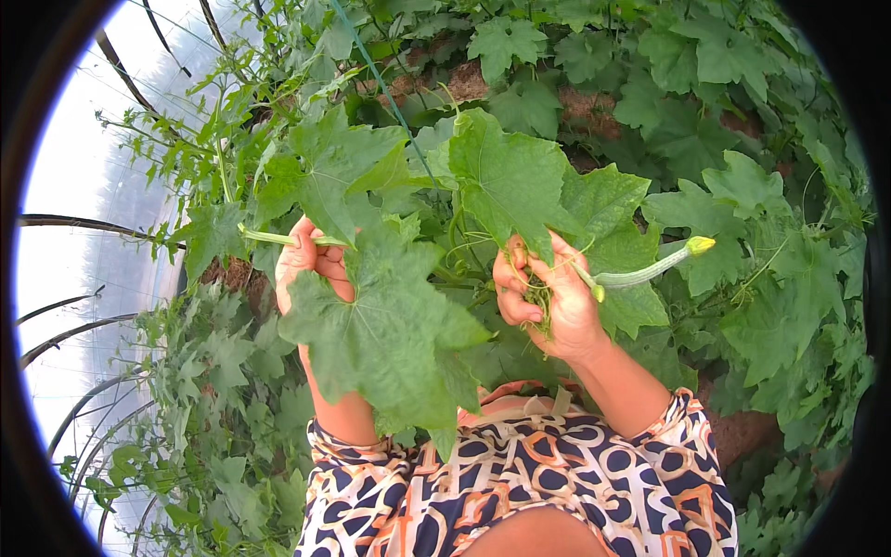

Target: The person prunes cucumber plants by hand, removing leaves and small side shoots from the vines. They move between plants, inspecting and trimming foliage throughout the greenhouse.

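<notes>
My left hand (296,264) pinches a pale green leaf stalk (266,237) between thumb and fingers. A broad lobed gourd leaf (390,327) hangs in front of that hand and hides part of the fingers and forearm. In my right hand (572,303) is a small bunch of thin curly tendrils (539,301). Just right of its fingers a slender young gourd, likely luffa (644,273), sticks out, with a yellow blossom tip (699,245). Whether the hand also grips its stem cannot be told. Another large leaf (511,174) overhangs the right fingertips.
A green string (383,87) runs down through the vines between the hands. Dense gourd foliage (786,299) surrounds me, with brown soil (588,111) showing through. Dark curved hoops (83,223) and pale plastic sheeting (62,174) stand at the left.
</notes>
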`<state>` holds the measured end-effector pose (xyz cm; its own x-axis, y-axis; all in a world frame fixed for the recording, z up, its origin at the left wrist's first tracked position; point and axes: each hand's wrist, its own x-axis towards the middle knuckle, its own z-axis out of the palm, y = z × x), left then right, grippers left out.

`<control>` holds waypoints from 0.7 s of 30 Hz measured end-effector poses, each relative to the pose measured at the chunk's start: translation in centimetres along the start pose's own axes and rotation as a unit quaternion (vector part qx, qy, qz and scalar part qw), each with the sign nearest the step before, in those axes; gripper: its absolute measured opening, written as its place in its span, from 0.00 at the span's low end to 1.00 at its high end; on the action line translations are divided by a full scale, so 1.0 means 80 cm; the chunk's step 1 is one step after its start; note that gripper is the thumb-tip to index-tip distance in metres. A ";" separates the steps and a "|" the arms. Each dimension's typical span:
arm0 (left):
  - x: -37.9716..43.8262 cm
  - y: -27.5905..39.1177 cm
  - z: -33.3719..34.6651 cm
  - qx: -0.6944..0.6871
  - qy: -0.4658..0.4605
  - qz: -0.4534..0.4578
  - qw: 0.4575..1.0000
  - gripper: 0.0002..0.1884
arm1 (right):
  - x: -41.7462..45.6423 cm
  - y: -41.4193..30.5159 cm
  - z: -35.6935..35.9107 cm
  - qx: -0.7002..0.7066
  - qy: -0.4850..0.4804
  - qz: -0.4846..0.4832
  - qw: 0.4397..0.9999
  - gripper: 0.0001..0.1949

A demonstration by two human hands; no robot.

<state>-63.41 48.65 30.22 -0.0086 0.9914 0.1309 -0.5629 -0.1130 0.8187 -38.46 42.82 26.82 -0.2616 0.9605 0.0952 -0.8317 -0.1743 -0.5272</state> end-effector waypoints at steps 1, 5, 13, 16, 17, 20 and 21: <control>0.010 -0.004 -0.014 0.005 -0.005 0.012 1.000 0.16 | -0.008 -0.006 -0.014 0.031 -0.049 -0.026 0.998 0.11; 0.002 -0.021 0.019 -0.043 0.067 0.042 0.996 0.15 | -0.074 0.002 -0.070 -0.153 -0.030 0.043 0.987 0.12; 0.057 -0.009 0.026 0.007 0.192 0.118 0.974 0.14 | -0.201 0.118 -0.206 -0.279 0.129 0.282 0.909 0.09; 0.075 -0.011 0.020 -0.019 0.123 0.148 0.981 0.15 | -0.224 0.160 -0.244 -0.231 0.079 0.286 0.927 0.09; 0.077 -0.010 0.019 -0.035 0.063 0.149 0.986 0.15 | -0.231 0.166 -0.253 -0.309 0.053 0.278 0.908 0.08; 0.085 -0.025 0.044 -0.017 0.019 0.149 0.989 0.18 | -0.249 0.191 -0.310 -0.432 -0.093 0.407 0.800 0.11; 0.080 -0.030 0.046 0.001 0.015 0.159 0.987 0.18 | -0.252 0.203 -0.327 -0.485 -0.146 0.481 0.716 0.12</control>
<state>-59.06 55.02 31.13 -0.2099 0.9069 0.3653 -0.5266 -0.4197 0.7393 -33.85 26.31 -5.78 -0.6935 0.3864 -0.6080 0.4958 -0.3563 -0.7920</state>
